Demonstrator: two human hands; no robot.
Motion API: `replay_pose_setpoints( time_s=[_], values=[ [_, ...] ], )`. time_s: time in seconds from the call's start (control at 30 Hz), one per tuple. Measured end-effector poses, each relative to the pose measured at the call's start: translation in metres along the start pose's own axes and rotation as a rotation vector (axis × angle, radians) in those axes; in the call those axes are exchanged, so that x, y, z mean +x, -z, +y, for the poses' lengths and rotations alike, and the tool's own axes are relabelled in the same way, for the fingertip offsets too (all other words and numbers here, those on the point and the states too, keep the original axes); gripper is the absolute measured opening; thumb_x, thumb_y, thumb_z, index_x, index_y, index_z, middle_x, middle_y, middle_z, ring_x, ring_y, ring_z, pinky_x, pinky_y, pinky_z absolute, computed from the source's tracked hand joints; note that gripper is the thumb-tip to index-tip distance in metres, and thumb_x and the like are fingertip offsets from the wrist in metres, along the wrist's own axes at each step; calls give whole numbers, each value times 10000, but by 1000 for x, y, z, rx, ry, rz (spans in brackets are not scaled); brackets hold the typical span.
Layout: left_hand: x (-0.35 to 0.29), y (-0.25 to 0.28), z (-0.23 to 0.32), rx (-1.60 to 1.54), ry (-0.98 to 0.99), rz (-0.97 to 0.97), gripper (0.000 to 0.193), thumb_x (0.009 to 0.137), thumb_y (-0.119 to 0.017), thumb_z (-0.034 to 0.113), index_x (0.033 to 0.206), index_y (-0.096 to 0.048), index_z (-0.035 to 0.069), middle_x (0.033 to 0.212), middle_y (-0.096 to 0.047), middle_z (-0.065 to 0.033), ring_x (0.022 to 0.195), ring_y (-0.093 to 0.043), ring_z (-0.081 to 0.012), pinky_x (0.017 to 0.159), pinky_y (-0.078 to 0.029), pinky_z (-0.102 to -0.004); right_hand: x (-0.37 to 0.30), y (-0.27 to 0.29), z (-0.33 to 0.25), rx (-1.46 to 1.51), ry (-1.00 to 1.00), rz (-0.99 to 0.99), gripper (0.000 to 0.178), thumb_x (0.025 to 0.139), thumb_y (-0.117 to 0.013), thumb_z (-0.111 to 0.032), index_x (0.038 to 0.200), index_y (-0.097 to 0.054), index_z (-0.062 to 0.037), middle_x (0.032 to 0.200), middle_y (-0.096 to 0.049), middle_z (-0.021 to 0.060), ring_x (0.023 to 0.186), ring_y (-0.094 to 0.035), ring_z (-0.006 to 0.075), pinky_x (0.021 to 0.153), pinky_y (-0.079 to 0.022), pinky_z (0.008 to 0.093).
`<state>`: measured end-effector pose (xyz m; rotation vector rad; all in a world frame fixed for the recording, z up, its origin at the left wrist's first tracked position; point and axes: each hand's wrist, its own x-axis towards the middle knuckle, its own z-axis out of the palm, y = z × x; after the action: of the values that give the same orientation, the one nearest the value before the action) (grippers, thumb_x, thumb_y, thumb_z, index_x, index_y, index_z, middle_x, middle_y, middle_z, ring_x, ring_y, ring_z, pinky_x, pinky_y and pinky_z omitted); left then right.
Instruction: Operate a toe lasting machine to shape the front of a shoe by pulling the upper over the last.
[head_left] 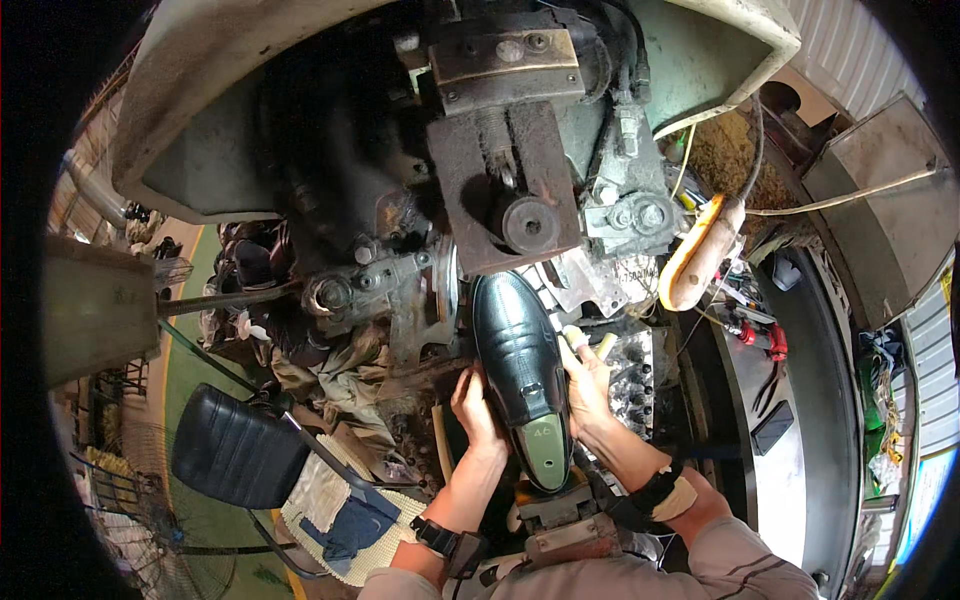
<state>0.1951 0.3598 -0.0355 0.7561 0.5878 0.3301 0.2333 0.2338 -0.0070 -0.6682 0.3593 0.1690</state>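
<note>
A black leather shoe (512, 335) is on a green shoe last (545, 452), toe pointing away from me under the machine's dark metal block (505, 185). The last's heel end sits on a metal support (555, 505) close to my body. My left hand (477, 412) is curled against the shoe's left side, and my right hand (590, 392) grips its right side. Pale covers wrap some right fingertips. The fingers' undersides are hidden by the shoe. Just past the toe, the metal clamp parts (440, 300) of the machine flank it.
A worn yellow-edged handle-shaped piece (697, 258) hangs on a cable at right. Beyond it are red-handled pliers (772, 350) and a phone-like dark slab (772, 428) on a bench. A black chair (240, 448) with a beige mat stands at left, near piled cloth (350, 375).
</note>
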Motion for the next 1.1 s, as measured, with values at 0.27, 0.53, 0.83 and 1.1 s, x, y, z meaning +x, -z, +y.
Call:
replay_pose_setpoints(
  time_s=[0.27, 0.53, 0.83, 1.1],
  values=[
    [18, 60, 20, 328, -98, -56, 264, 1008, -634, 237, 1128, -671, 5, 1099, -703, -88, 967, -674, -182, 837, -546, -304, 2, 46, -40, -419, -86, -191, 398, 999, -642, -129, 1345, -471, -30, 1083, -694, 204, 879, -732, 251, 765, -633, 350],
    [51, 304, 8, 739, -575, 558, 338, 954, -696, 137, 1224, -606, -44, 1132, -680, -109, 1028, -652, -220, 927, -513, -372, 41, 242, -104, -853, -114, 262, 797, 910, -719, -190, 1516, -284, 92, 1231, -640, 198, 1084, -647, 273, 924, -538, 384],
    [-6, 216, 27, 928, -803, 454, 229, 878, -678, 28, 1097, -664, -36, 1124, -670, -146, 994, -649, -269, 872, -522, -364, 37, 326, -140, -805, 13, 474, 539, 919, -669, -76, 1397, -423, -38, 1019, -656, 106, 844, -674, 185, 691, -558, 318],
    [6, 246, -193, 649, 194, -709, 666, 779, -787, 240, 1364, -529, 55, 1304, -557, -229, 1229, -534, -405, 1057, -441, -429, 5, 289, -91, -666, -151, 306, 258, 979, -616, -76, 1224, -537, -54, 1052, -669, 80, 878, -692, 177, 750, -585, 300]
  ],
)
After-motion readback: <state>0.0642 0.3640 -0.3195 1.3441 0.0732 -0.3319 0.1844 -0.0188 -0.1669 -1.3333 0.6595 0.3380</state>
